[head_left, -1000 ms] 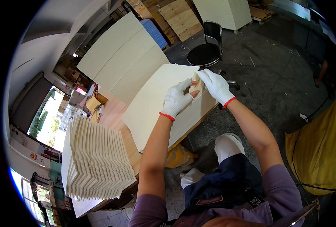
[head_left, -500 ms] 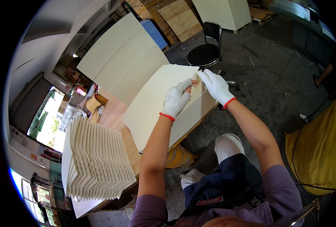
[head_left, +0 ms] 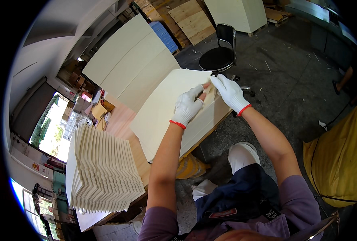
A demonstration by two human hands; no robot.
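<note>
A large cream cardboard sheet (head_left: 162,106) with a folded strip along its right side lies on the wooden table (head_left: 120,116). My left hand (head_left: 188,105), in a white knitted glove with bare fingertips showing, has its fingers closed at the fold near the far right corner. Just to its right, my right hand (head_left: 228,93), also gloved, pinches the edge of the same strip at that corner. The fingertips partly cover the creased part between the hands. Both gloves have red cuffs.
A stack of folded cream sheets (head_left: 106,172) stands at the table's left end. Behind the sheet rises a creased cream panel (head_left: 132,60). A black chair (head_left: 218,56) is beyond the table's far corner. Yellow cloth (head_left: 341,156) hangs at the right, with a dark cable across it.
My left fingers have shifted very slightly at the fold. My right hand keeps its place at the corner, and the sheet stays put.
</note>
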